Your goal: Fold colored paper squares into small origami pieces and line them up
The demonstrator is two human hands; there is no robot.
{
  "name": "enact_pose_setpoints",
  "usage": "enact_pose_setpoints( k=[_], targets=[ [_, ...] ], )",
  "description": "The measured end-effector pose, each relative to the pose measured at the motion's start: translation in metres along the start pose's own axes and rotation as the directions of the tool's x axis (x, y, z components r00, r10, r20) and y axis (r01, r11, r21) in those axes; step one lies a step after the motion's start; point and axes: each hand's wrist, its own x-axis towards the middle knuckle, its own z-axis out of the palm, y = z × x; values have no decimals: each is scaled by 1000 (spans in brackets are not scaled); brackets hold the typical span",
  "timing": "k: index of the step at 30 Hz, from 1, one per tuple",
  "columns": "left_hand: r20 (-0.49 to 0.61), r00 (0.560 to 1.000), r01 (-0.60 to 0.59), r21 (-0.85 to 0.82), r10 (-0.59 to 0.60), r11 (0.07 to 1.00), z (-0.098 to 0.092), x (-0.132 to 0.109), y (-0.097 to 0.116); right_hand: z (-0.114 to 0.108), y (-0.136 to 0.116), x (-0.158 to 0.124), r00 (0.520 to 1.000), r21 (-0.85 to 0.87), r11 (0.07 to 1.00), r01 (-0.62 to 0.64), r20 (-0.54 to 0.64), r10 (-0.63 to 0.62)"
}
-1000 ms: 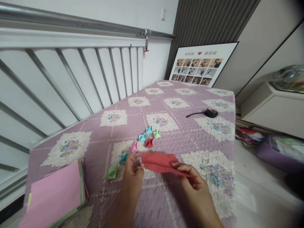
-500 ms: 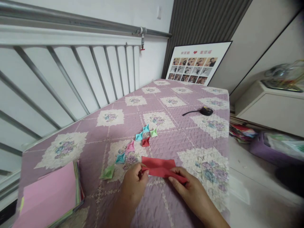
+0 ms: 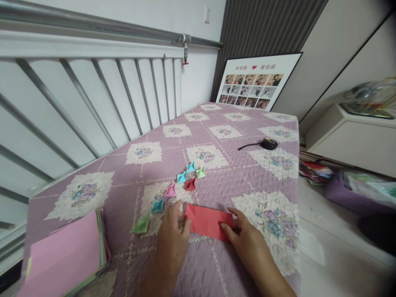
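Observation:
A red sheet of paper [image 3: 208, 222], folded into a long rectangle, lies in front of me on the quilted cloth. My left hand [image 3: 173, 229] is at its left end, thumb and fingers apart, the thumb close by the paper's edge. At the right end my right hand [image 3: 244, 233] has its thumb on top of the paper and its fingers around the edge. Just beyond are small folded paper pieces: a red one [image 3: 190, 184], a pink one [image 3: 170, 190], a blue one [image 3: 157, 205] and a green one [image 3: 141, 225], with several more alongside.
A stack of coloured paper [image 3: 64, 255], pink on top, sits at the left front. The purple floral quilted cloth [image 3: 173, 154] covers the surface. Farther right lies a black tape measure [image 3: 269, 144] with a strap. A white radiator [image 3: 102, 99] borders the left side; a purple bin [image 3: 349, 194] stands at right.
The red paper was raised and partly folded over between both hands; now it lies flat as a rectangle. My left hand has let go and its fingers have spread.

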Motion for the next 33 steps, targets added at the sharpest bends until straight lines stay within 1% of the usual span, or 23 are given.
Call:
enact_pose_setpoints(
  k=[1, 2, 3, 5, 7, 9, 12, 14, 16, 18, 20, 22, 24, 26, 27, 29, 31, 33],
  targets=[
    [-14, 998, -59, 17, 59, 998, -1, 0, 1, 1, 0, 0, 1000, -11, 1000, 0, 3, 0],
    [-3, 992, -128, 33, 128, 991, -2, 0, 2, 2, 1, 1, 1000, -20, 1000, 2, 2, -2],
    [33, 980, -199, 45, 197, 979, -2, 0, 3, 2, 2, 1, 1000, -28, 1000, 7, -4, -7],
    [149, 943, -310, 61, 298, 949, -2, 0, 4, 3, 2, 1, 1000, -44, 999, 16, -15, -17],
    [247, 910, -363, 84, 333, 928, 0, 0, 4, 3, 1, 1, 1000, -76, 997, 18, -15, -19],
    [300, 899, -368, 121, 320, 922, 2, 0, 3, 3, -2, -1, 1000, -131, 991, 10, 0, -10],
    [326, 905, -338, 164, 272, 927, 3, 0, 2, 2, -6, -3, 1000, -228, 974, 7, 7, -5],
    [337, 907, -322, 167, 253, 932, 3, -1, 3, 0, -5, -2, 1000, -279, 960, 25, -8, -29],
    [344, 908, -309, 167, 238, 936, 2, -1, 4, -3, -1, -1, 995, -308, 949, 70, -45, -88],
    [348, 911, -297, 173, 224, 939, 1, -1, 5, -7, 2, 1, 979, -328, 935, 139, -100, -180],
    [350, 912, -291, 182, 215, 939, 1, -1, 5, -9, 1, 1, 943, -348, 910, 227, -154, -294],
    [355, 910, -294, 188, 214, 937, 1, -1, 5, -6, -5, -3, 901, -350, 879, 323, -171, -399],
    [365, 906, -300, 192, 216, 934, 1, 0, 4, 2, -15, -9, 872, -293, 853, 431, -105, -477],
    [373, 902, -303, 193, 216, 933, 1, 0, 4, 12, -25, -15, 867, -255, 835, 487, 27, -498],
    [378, 901, -302, 191, 214, 934, 1, 0, 3, 17, -28, -18, 866, -257, 829, 496, 80, -493],
    [379, 901, -299, 188, 211, 936, 1, 0, 2, 22, -31, -20, 885, -278, 840, 465, 132, -446],
    [375, 901, -304, 186, 219, 934, 1, 0, -1, 22, -30, -19, 904, -298, 854, 427, 140, -403],
    [370, 898, -325, 187, 240, 927, 1, 0, -5, 19, -28, -17, 913, -310, 859, 408, 148, -380]
  ],
)
